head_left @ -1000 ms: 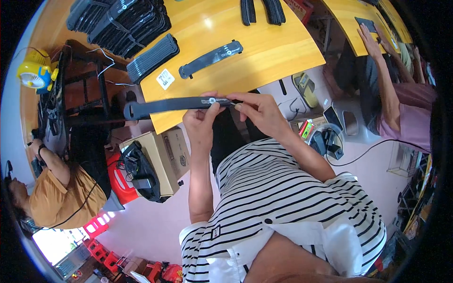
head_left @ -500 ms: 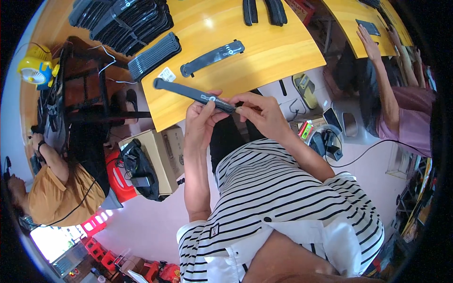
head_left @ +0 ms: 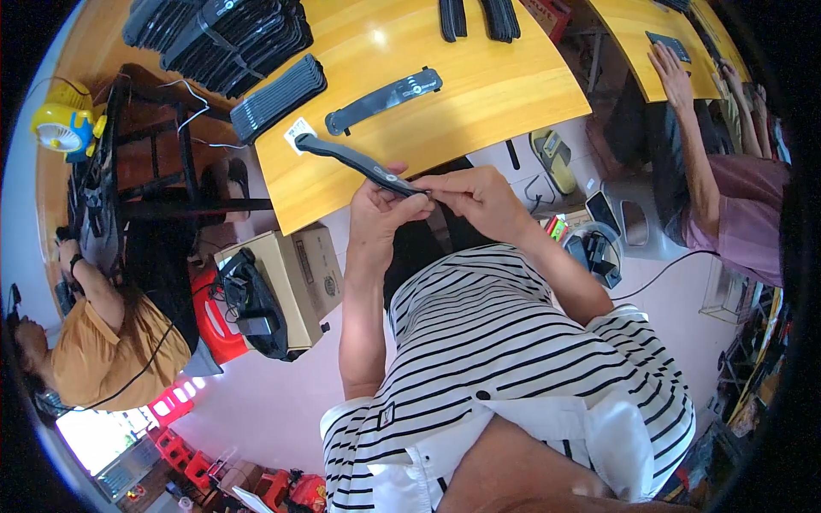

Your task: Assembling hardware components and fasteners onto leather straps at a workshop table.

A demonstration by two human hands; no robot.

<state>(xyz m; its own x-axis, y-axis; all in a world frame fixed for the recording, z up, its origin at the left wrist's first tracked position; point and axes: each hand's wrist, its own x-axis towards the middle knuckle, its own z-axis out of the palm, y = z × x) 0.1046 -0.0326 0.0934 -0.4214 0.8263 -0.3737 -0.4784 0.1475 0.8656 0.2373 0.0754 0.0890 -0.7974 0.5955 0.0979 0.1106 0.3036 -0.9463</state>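
Note:
My left hand (head_left: 382,224) is closed round one end of a dark grey strap (head_left: 346,162) with white print on it. The strap's rounded free end points away to the far left, over the table's near edge. At the gripped end, the thumb and fingertips of my right hand (head_left: 483,201) pinch together; they hide the part they hold. Beyond my hands, a second strap (head_left: 380,103) of the same kind lies flat on the table, with small black tabs at its ends.
The yellow wooden table (head_left: 505,111) carries a white label (head_left: 298,133), a ribbed stack of straps (head_left: 279,97) and bigger bundles (head_left: 231,47). Two black bundles (head_left: 500,21) lie at its far side. A cardboard box (head_left: 304,278) stands at left. Co-workers sit on both sides.
The strap has tilted, now showing more of its edge and a bend. My left hand has shifted slightly right, its thumb now nearer the right fingertips.

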